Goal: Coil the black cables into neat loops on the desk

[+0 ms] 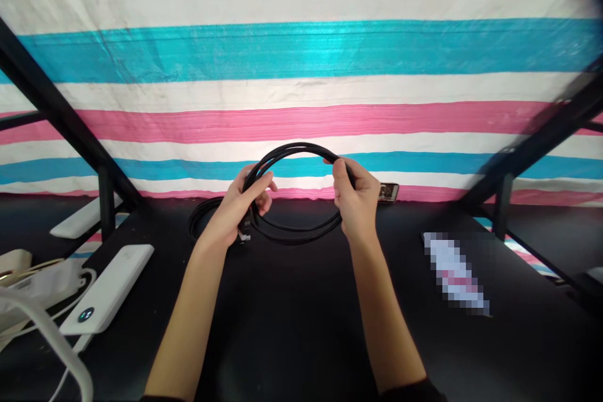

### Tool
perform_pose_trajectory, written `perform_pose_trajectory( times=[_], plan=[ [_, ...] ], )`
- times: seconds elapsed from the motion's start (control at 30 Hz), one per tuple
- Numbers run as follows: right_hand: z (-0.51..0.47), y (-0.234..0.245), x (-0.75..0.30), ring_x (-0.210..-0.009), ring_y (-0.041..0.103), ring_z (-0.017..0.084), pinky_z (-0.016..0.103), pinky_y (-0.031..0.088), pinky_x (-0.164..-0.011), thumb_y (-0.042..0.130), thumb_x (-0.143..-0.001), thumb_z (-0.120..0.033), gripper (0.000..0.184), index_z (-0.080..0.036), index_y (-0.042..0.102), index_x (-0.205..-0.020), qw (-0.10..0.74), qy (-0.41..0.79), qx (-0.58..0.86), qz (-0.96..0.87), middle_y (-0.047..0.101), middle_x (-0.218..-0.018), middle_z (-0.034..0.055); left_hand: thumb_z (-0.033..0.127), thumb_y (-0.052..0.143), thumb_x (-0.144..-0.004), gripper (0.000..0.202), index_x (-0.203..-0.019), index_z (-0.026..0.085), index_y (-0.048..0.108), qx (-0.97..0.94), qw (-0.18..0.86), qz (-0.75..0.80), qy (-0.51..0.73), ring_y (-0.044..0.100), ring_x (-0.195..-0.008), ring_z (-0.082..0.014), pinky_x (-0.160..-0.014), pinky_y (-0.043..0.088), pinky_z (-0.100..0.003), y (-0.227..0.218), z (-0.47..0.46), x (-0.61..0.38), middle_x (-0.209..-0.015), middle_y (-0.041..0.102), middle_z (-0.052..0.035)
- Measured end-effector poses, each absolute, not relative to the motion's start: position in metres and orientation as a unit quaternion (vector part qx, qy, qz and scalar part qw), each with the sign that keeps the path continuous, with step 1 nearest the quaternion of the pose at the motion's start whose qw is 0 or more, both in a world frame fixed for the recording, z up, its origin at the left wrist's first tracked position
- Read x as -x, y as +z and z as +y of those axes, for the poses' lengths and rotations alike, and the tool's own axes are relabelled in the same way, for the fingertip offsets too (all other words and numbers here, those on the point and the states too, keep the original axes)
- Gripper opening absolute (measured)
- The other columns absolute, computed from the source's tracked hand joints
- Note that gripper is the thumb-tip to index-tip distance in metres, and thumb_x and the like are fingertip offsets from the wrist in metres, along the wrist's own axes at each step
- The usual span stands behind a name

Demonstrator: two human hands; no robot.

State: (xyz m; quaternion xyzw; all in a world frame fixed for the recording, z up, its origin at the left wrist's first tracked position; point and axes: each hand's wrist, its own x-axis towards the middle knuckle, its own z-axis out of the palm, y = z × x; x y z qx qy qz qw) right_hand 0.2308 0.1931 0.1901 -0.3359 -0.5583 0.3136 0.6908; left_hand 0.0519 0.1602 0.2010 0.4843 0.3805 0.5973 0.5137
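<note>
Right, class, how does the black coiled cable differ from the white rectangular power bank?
The black coiled cable is a thin round loop; the white rectangular power bank is a flat slab. The cable is held up by the left hand and right hand; the power bank lies on the black table. Both are over that table.

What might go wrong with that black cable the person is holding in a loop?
1. The black cable coil is pinched only at two sides, by the left hand and right hand; a slack grip might let the loops spring apart.
2. The plug end hanging under the left hand may snag the slack loop lying on the table behind it.
</note>
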Motion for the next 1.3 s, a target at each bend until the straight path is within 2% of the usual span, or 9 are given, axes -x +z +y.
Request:
perform_pose_trajectory(
  times=[0.2,0.37,0.53,0.73,0.83,0.93,1.03,1.17,1.3],
  plan=[
    [0.196,0.187,-0.229,-0.045,0.031,0.008,0.022,0.022,-0.04,0.062,-0.082,-0.043,0.02,-0.025,0.07,-0.087,0.695,0.339,0.335,-0.538,0.039,-0.053,-0.0042,0.044,0.062,-0.081,0.032,-0.067,0.016,0.055,-0.513,0.558,0.386,0.526,0.039,-0.038,-0.0044,-0.039,0.031,-0.019,0.201,0.159,-0.052,-0.054,0.047,0.0017],
    [0.194,0.192,-0.232,-0.044,0.027,0.007,0.023,0.02,-0.038,0.063,-0.081,-0.04,0.026,-0.027,0.071,-0.103,0.669,0.384,0.315,-0.553,0.047,-0.057,-0.0039,0.042,0.065,-0.08,0.027,-0.073,0.017,0.059,-0.461,0.647,0.318,0.517,0.027,-0.037,-0.0022,-0.035,0.023,-0.014,0.202,0.159,-0.044,-0.05,0.03,0.0069],
    [0.195,0.193,-0.238,-0.044,0.024,0.005,0.022,0.017,-0.038,0.066,-0.079,-0.037,0.025,-0.025,0.073,-0.1,0.627,0.441,0.31,-0.562,0.042,-0.055,-0.0054,0.054,0.057,-0.081,0.04,-0.072,0.015,0.059,-0.452,0.667,0.303,0.509,0.035,-0.044,-0.0051,-0.041,0.033,-0.016,0.204,0.161,-0.04,-0.054,0.038,0.0031],
    [0.191,0.193,-0.232,-0.051,0.042,0.008,0.023,0.032,-0.047,0.066,-0.079,-0.033,0.018,-0.024,0.075,-0.09,0.568,0.387,0.298,-0.663,0.051,-0.055,-0.0037,0.043,0.065,-0.079,0.029,-0.07,0.016,0.059,-0.488,0.607,0.348,0.522,0.037,-0.048,-0.0063,-0.041,0.028,-0.017,0.204,0.156,-0.05,-0.057,0.047,0.0006],
    [0.188,0.195,-0.227,-0.054,0.046,0.009,0.024,0.035,-0.05,0.066,-0.078,-0.031,0.015,-0.023,0.075,-0.087,0.562,0.36,0.301,-0.681,0.058,-0.061,-0.0022,0.037,0.069,-0.077,0.023,-0.072,0.017,0.059,-0.522,0.576,0.37,0.508,0.031,-0.045,-0.0054,-0.041,0.021,-0.018,0.203,0.154,-0.053,-0.052,0.037,0.0045],
    [0.187,0.196,-0.227,-0.055,0.049,0.009,0.023,0.038,-0.052,0.068,-0.077,-0.031,0.016,-0.023,0.073,-0.089,0.554,0.38,0.299,-0.678,0.06,-0.063,-0.0022,0.032,0.071,-0.076,0.029,-0.06,0.017,0.052,-0.53,0.566,0.369,0.512,0.022,-0.042,-0.0041,-0.04,0.017,-0.02,0.202,0.155,-0.051,-0.048,0.026,0.0073],
    [0.187,0.195,-0.227,-0.049,0.043,0.007,0.021,0.033,-0.046,0.069,-0.076,-0.034,0.02,-0.022,0.07,-0.093,0.562,0.439,0.294,-0.637,0.053,-0.058,-0.0047,0.025,0.073,-0.073,0.04,-0.05,0.017,0.041,-0.491,0.57,0.342,0.563,0.02,-0.04,-0.003,-0.04,0.019,-0.019,0.203,0.159,-0.044,-0.045,0.023,0.0079],
    [0.186,0.196,-0.219,-0.037,0.026,0.004,0.02,0.024,-0.037,0.067,-0.078,-0.04,0.021,-0.02,0.066,-0.086,0.571,0.563,0.251,-0.542,0.031,-0.045,-0.0107,0.024,0.067,-0.076,0.039,-0.051,0.018,0.038,-0.371,0.597,0.257,0.663,0.019,-0.037,-0.0032,-0.036,0.02,-0.018,0.207,0.164,-0.037,-0.042,0.02,0.0089],
    [0.18,0.198,-0.201,-0.03,0.015,0.004,0.02,0.017,-0.029,0.066,-0.076,-0.043,0.034,-0.021,0.047,-0.058,0.585,0.643,0.234,-0.436,0.022,-0.036,-0.0126,0.027,0.061,-0.082,0.033,-0.056,0.018,0.043,-0.275,0.62,0.222,0.701,0.02,-0.034,-0.003,-0.032,0.017,-0.018,0.207,0.168,-0.038,-0.04,0.021,0.0097]
  ],
)
